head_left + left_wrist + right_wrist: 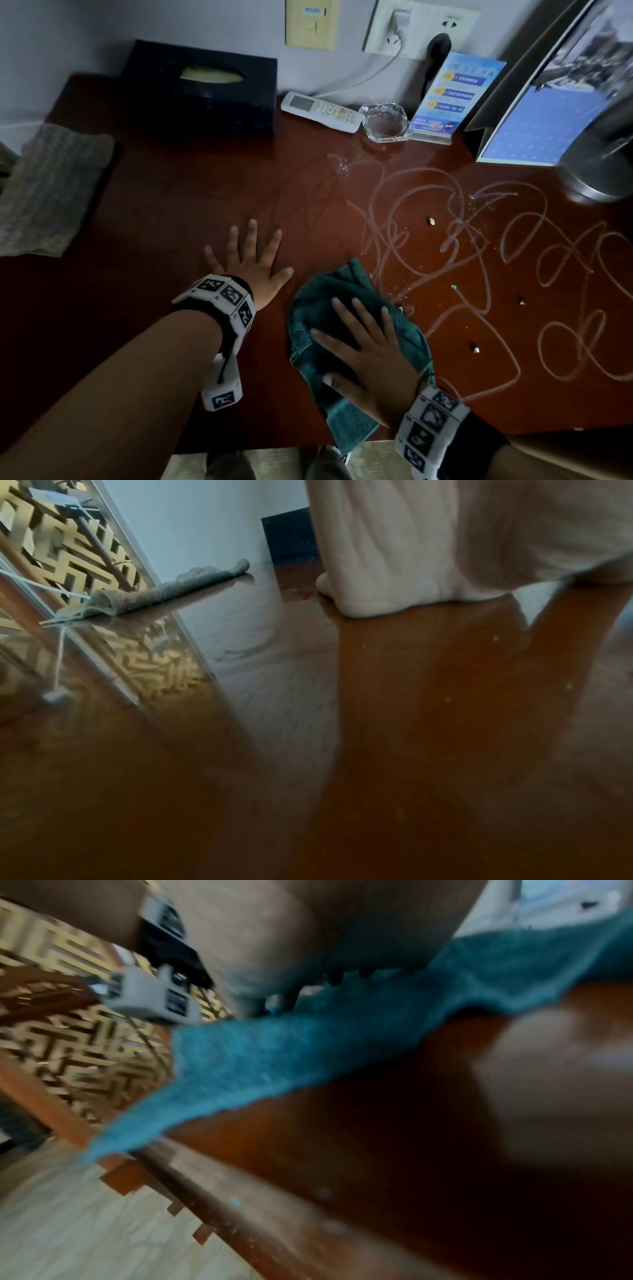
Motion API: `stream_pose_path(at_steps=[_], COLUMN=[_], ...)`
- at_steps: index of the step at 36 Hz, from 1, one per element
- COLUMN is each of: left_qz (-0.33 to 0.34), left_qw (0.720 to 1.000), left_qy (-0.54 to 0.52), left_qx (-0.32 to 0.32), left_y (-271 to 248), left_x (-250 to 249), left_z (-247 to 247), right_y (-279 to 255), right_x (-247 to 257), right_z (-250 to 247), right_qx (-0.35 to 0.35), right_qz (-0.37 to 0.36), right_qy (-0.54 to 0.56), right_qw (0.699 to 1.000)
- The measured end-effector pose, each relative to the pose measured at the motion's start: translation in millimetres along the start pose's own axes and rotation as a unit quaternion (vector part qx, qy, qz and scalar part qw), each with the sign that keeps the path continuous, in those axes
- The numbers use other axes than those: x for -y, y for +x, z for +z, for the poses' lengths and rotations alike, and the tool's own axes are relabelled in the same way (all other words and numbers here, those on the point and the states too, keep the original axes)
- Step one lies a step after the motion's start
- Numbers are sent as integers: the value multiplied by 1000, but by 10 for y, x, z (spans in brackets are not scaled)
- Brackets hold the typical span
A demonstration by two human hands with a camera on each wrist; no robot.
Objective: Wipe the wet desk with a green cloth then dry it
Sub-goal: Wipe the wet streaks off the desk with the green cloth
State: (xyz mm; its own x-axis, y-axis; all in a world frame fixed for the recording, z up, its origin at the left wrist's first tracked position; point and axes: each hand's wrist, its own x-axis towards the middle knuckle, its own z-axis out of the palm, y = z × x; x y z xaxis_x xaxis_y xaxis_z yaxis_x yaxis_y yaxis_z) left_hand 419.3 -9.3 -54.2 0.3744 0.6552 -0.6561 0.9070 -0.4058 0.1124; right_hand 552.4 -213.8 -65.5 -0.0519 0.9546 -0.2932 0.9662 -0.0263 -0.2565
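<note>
Green cloth [346, 308], crumpled, lies at the near edge of the desk [171, 192], one corner hanging over; my right hand [370, 353] presses flat on it, fingers straight and spread. My left hand [250, 263] rests open-palmed on bare wood just beside it, holding nothing. Progress, as I judge it: wiping barely begun. Looping wet trails [479, 257] and scattered crumbs cover the right half; the left half looks dull and mostly clear. Drying is not yet started; a grey towel [51, 192] waits at the far left edge. Surface: glossy red-brown wood, reflective. Back row: dark tissue box [202, 85], white remote [322, 111], glass ashtray [385, 121], blue card stand [452, 96]. Room dim; wall sockets behind.
</note>
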Motion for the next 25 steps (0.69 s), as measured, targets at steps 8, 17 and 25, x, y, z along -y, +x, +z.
stream_pose_path(at_steps=[8, 17, 25], left_qz=[0, 6, 12], left_qw=[1000, 1000, 1000], left_qy=[1, -1, -20], left_qx=[2, 6, 14], left_y=[7, 24, 34], left_x=[1, 16, 20], left_z=[8, 6, -13], right_y=[31, 245, 423], right_x=[-225, -611, -698], right_z=[32, -124, -216], right_qx=[44, 74, 82], right_qz=[-39, -138, -153], right_qy=[-70, -82, -97], right_qw=[996, 984, 980])
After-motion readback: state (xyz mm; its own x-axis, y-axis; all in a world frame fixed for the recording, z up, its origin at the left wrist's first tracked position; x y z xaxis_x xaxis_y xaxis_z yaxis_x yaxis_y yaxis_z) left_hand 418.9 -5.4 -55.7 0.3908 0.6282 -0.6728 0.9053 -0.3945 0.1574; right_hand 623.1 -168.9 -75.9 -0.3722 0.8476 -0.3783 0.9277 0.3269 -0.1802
